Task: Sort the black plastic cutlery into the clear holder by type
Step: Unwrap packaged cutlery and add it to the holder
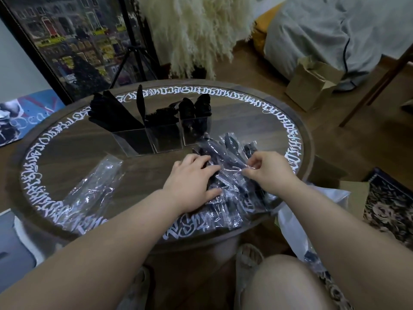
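Gleaming wrapped black cutlery (232, 173), piled.

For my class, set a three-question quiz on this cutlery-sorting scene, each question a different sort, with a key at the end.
1. True or false: the clear holder on the round table already has black cutlery standing in it.
2. Multiple choice: what does the right hand do? A) rests flat on bare wood B) pinches the plastic wrapping of the wrapped cutlery pile C) lifts the holder.
3. Fill in: the left hand lies with fingers spread on the ____.

Key: 1 true; 2 B; 3 wrapped cutlery pile. The loose clear wrappers lie apart, to the left of both hands.
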### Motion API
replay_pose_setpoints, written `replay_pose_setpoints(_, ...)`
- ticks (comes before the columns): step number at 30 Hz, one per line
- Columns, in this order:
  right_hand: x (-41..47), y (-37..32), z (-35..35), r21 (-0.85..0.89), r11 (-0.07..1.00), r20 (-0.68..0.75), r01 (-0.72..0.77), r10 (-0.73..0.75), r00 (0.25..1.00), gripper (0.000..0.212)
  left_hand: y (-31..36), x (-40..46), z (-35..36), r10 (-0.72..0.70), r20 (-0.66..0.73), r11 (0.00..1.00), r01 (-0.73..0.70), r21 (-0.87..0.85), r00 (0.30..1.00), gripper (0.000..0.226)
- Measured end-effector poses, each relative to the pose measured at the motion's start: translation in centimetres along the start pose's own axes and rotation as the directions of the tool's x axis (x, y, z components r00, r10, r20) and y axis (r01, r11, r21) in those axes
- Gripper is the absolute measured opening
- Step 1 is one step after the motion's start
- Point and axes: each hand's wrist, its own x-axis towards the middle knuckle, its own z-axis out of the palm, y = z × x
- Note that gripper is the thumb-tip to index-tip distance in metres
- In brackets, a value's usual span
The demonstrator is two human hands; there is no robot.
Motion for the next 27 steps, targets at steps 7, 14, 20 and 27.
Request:
replay_pose_setpoints(7, -0.8, -1.1, -1.8, 0.232, 0.964, -0.123, 0.127, -0.100, 0.987, 0.008, 0.1, -0.9, -2.4, 0.008, -0.318, 0.994, -0.042, -0.099, 0.948, 0.048)
replay_pose_setpoints(14, -3.2, -6.5, -2.4, 0.341, 0.885, -0.038, 0.318, -0.325, 0.945, 0.009, -0.5, -3.4, -5.1, -0.006, -0.324, 1.000, -0.002, -0.023, 0.946, 0.042)
replay_pose_setpoints(20, -4.6, -10.0, 0.3, 0.365, 0.862, -0.037, 0.352, -0.364, 0.931, 0.010, -3.9, -8.0, -5.2, -0.144, -0.230, 0.984, 0.114, -0.138, 0.962, 0.037)
replay_pose_setpoints(27, -5.7, -12.2, 4.9, 0.535, 0.773, -0.143, 0.342, -0.316, 0.938, 0.013, -7.4, -12.2, -3.2, -0.332, -0.175, 0.923, 0.282, -0.261, 0.927, 0.038)
